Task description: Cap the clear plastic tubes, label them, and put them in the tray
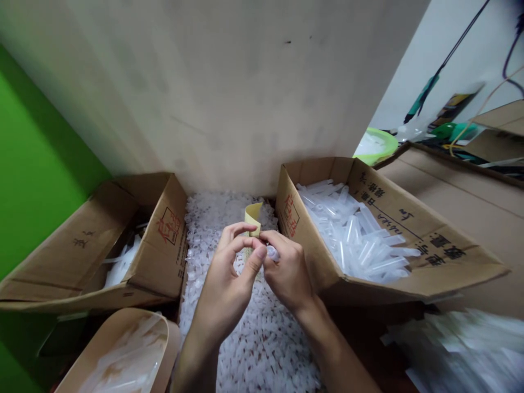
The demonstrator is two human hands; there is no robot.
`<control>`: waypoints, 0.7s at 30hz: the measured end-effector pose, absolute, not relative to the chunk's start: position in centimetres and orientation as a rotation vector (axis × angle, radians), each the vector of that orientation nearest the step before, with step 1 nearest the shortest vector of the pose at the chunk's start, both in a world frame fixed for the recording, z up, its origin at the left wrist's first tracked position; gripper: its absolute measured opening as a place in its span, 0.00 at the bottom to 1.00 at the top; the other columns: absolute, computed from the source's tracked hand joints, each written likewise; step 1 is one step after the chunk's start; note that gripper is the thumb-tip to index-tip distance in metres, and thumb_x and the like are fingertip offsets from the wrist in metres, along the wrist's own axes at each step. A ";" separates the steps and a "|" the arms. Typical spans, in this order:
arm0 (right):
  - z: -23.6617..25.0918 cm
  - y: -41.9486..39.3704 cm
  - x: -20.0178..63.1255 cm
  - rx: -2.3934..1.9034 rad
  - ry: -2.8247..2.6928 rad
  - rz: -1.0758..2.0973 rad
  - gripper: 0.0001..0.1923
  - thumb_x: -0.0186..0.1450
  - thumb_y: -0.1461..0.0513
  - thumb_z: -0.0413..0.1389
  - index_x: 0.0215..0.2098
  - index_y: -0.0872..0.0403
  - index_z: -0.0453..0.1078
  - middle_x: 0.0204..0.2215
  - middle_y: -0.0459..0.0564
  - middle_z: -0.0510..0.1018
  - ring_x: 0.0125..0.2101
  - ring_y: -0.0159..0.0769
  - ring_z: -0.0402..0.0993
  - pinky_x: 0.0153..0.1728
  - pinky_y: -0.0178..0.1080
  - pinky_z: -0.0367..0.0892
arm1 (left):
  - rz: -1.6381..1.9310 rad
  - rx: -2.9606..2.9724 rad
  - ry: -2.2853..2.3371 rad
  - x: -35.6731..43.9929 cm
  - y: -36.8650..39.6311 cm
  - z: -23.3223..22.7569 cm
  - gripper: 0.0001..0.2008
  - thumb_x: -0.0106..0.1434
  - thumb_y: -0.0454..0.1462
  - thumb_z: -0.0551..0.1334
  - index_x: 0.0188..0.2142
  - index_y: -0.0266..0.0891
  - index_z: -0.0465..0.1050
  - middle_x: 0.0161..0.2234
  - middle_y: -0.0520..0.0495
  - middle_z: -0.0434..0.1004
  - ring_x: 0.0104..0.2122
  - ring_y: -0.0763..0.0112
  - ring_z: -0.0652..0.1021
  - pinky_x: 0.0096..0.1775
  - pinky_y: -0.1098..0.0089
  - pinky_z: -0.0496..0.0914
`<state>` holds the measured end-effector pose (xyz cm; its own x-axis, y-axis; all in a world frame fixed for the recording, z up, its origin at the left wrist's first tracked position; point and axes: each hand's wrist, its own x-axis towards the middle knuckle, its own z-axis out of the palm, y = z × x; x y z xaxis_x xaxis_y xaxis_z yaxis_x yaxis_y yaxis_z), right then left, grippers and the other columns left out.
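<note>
A curled yellow paper strip (252, 214) stands up from between my hands, over the middle. The fingers of my left hand (227, 281) are closed on its lower part, thumb bent in toward the fingertips. Wrapped in my right hand (289, 267) is a translucent plastic tube (272, 252), its round whitish end showing between thumb and fingers. The fingertips of both hands meet at the foot of the strip. The rest of the tube is hidden by my right fingers. Beneath the hands spreads a thick layer of small white plastic pieces (262, 344).
On the right, an open cardboard box (311, 240) holds many translucent tubes (360, 234). Another cardboard box (155, 256) with white pieces stands left. A tan bin (172, 338) is at the lower left, blurred clear plastic (470, 349) at the lower right. A pale panel (229, 98) rises behind.
</note>
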<state>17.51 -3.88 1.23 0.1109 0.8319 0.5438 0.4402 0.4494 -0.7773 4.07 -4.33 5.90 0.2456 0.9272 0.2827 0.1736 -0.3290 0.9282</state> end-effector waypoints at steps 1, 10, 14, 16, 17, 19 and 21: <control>1.2 -3.9 17.6 -1.158 -1.537 0.390 0.07 0.69 0.66 0.54 0.37 0.55 0.75 0.35 0.52 0.82 0.35 0.40 0.79 0.36 0.37 0.67 | 1.152 1.716 1.040 4.2 -4.4 5.9 0.09 0.72 0.41 0.62 0.35 0.43 0.77 0.54 0.45 0.71 0.61 0.61 0.70 0.64 0.60 0.62; 0.9 -3.8 17.9 -1.157 -1.607 0.299 0.08 0.69 0.68 0.52 0.39 0.55 0.74 0.36 0.53 0.82 0.35 0.41 0.80 0.36 0.38 0.68 | 1.169 1.822 1.097 4.4 -4.3 5.7 0.08 0.72 0.39 0.61 0.35 0.43 0.76 0.52 0.44 0.71 0.59 0.63 0.72 0.63 0.60 0.65; 0.8 -3.8 17.9 -1.148 -1.621 0.295 0.08 0.71 0.66 0.52 0.39 0.55 0.74 0.34 0.52 0.81 0.34 0.40 0.79 0.35 0.38 0.68 | 1.176 1.868 1.162 4.6 -4.5 5.7 0.08 0.72 0.38 0.60 0.35 0.42 0.74 0.52 0.44 0.71 0.57 0.62 0.73 0.61 0.60 0.67; 0.8 -3.9 17.9 -1.145 -1.623 0.301 0.07 0.72 0.65 0.53 0.38 0.55 0.74 0.33 0.51 0.80 0.32 0.39 0.78 0.34 0.37 0.67 | 1.180 1.892 1.184 4.7 -4.5 5.7 0.08 0.72 0.38 0.60 0.35 0.42 0.73 0.51 0.43 0.71 0.57 0.63 0.73 0.60 0.60 0.67; 0.8 -3.9 17.9 -1.144 -1.620 0.303 0.08 0.72 0.65 0.53 0.38 0.55 0.74 0.33 0.51 0.80 0.32 0.39 0.78 0.34 0.37 0.67 | 1.182 1.901 1.186 4.7 -4.5 5.7 0.08 0.72 0.38 0.60 0.35 0.42 0.73 0.51 0.44 0.71 0.57 0.63 0.73 0.60 0.61 0.67; 0.9 -4.0 17.9 -1.145 -1.612 0.307 0.08 0.72 0.65 0.53 0.38 0.55 0.74 0.33 0.51 0.80 0.32 0.39 0.78 0.34 0.37 0.67 | 1.184 1.905 1.176 4.7 -4.5 5.8 0.08 0.72 0.38 0.60 0.35 0.42 0.74 0.51 0.44 0.71 0.57 0.63 0.73 0.60 0.61 0.67; 0.9 -4.0 17.9 -1.144 -1.607 0.305 0.08 0.72 0.65 0.53 0.38 0.56 0.74 0.33 0.52 0.80 0.32 0.39 0.78 0.34 0.37 0.67 | 1.181 1.897 1.156 4.6 -4.3 5.7 0.07 0.71 0.39 0.61 0.35 0.42 0.75 0.51 0.45 0.71 0.57 0.64 0.73 0.60 0.62 0.67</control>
<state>17.90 -4.01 0.87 0.0513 0.7909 0.6098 0.5127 0.5032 -0.6957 4.60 -4.33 5.73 0.2186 0.9021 0.3722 0.3525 -0.4286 0.8319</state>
